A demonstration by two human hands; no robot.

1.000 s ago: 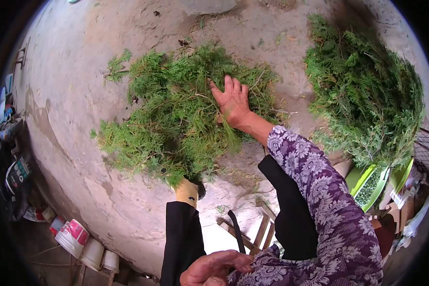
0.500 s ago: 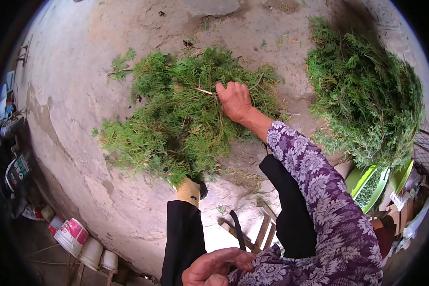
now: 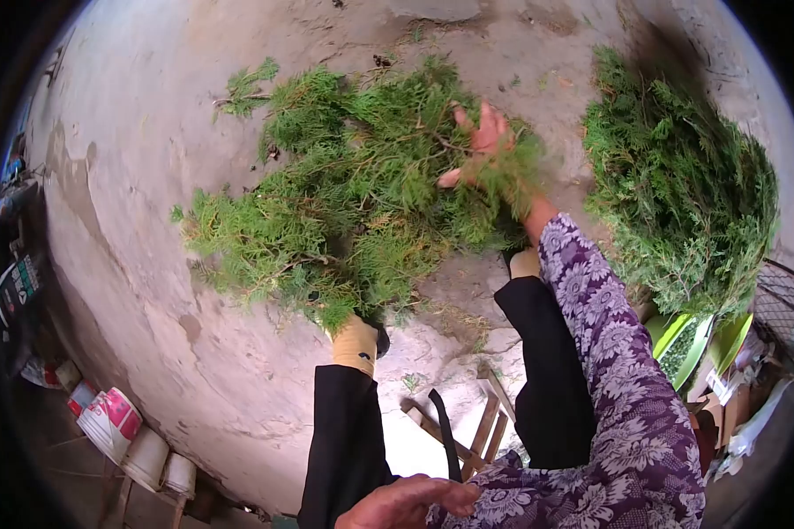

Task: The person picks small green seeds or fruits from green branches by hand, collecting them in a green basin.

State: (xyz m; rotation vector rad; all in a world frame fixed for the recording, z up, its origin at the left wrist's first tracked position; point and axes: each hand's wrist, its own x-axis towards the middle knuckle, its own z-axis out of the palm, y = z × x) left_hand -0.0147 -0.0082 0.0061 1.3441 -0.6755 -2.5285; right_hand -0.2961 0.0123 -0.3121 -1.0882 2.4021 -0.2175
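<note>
The heap of evergreen branches (image 3: 362, 181) lies loose and tangled across the bare floor (image 3: 141, 220), spreading from near left to far right. Its flat, feathery, scale-like foliage is mostly mid-green, with yellower and browner patches among darker sprays. Thin brown twigs show between the fronds, a pale woody stem (image 3: 304, 261) among them in the near part. The outline is ragged, with a small sprig (image 3: 246, 90) at the far left edge. On the right, the foliage around the right hand (image 3: 485, 145) is blurred.
</note>
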